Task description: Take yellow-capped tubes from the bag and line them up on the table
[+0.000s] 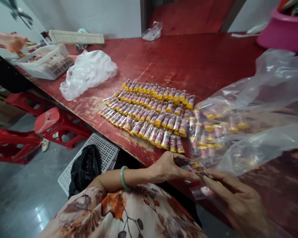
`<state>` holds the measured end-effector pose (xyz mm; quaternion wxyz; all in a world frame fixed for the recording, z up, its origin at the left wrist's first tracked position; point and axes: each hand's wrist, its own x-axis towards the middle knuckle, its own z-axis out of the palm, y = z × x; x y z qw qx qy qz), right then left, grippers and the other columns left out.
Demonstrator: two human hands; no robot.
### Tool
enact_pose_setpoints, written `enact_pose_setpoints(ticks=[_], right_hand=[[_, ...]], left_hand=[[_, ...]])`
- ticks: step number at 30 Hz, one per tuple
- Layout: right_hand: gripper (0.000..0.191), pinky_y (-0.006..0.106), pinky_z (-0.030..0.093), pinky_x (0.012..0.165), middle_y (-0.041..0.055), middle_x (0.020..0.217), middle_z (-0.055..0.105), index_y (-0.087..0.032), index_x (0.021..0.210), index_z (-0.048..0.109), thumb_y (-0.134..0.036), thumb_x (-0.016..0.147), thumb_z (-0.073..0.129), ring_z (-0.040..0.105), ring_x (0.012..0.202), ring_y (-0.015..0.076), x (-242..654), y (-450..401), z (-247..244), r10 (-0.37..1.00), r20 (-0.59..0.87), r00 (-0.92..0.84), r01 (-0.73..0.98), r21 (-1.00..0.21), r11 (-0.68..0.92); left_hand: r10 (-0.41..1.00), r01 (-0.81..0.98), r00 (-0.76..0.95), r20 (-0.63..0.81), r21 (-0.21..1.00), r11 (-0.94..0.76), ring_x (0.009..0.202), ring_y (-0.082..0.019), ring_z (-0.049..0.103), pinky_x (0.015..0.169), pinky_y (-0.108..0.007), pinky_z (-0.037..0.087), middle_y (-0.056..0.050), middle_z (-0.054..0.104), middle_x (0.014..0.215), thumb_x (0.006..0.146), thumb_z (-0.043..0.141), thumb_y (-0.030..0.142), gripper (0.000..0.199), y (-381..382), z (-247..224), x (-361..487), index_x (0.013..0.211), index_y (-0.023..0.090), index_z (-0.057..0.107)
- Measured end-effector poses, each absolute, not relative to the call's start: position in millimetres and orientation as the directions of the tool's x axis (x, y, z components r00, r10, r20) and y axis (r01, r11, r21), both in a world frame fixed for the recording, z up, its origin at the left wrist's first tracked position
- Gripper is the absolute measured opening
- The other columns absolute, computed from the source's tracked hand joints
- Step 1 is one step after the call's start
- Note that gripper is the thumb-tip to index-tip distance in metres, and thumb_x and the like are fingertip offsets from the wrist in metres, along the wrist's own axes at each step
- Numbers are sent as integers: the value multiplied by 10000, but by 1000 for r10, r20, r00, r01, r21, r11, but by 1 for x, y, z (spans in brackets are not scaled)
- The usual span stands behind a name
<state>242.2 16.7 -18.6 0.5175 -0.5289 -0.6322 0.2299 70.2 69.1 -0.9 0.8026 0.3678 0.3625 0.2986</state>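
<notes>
My left hand (172,168), with a green bangle on its wrist, has its fingers closed round small clear packets (195,168) at the table's front edge. Facing it from the right, my right hand (238,195) is pinched on the same bunch; blur hides the exact grip. A clear packet with a pinkish piece (206,191) hangs below the fingers. Beyond my hands, small clear tubes with yellow ends (149,114) lie in several rows on the red table (178,62). To the right, a large clear plastic bag (240,132) has more such tubes in or under it.
A crumpled white bag (89,72) and a white basket of small items (48,62) lie at the left of the table. A pink pot (285,31) stands at the back right. Red stools (57,125) and a white crate with a black bag (85,168) are below left.
</notes>
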Motion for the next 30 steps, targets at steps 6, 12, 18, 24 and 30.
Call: enact_pose_setpoints(ticks=[6,12,18,24,30], right_hand=[[114,298,538,483,47,737,723,-248,758,738,-303,839,679,682,608,229,247,29,-20,997,81,-11,295,-952,81],[209,238,476,596,-17,657,650,-201,688,689,-315,858,650,607,628,134,234,49,9,994,12,-113,300,-953,46],[109,300,528,763,38,936,674,-218,949,699,-280,898,627,646,864,177,245,16,11,981,186,51,293,-942,164],[210,377,505,881,56,1036,630,-228,1052,667,-176,848,670,613,992,218,230,-12,-5,921,370,121,294,-900,322],[216,382,490,829,59,982,652,-191,1042,659,-136,834,674,634,924,218,210,-12,-6,839,524,149,457,-789,412]], left_hand=[[682,-59,625,-379,849,526,699,-143,611,760,-274,493,-34,718,810,583,872,372,365,72,12,52,859,154,776],[732,-60,495,-467,823,565,588,-115,584,613,-232,475,-40,703,664,599,870,303,198,85,18,41,677,151,770],[791,-276,273,-548,743,610,599,-112,616,603,-226,498,-37,706,686,570,894,276,262,86,10,41,741,129,761],[806,-450,196,-559,679,581,642,-111,636,606,-230,523,-19,712,786,600,877,211,269,80,9,52,818,140,737],[803,-519,136,-580,649,557,555,-102,589,531,-225,489,2,674,687,516,921,245,351,76,17,57,758,123,699]])
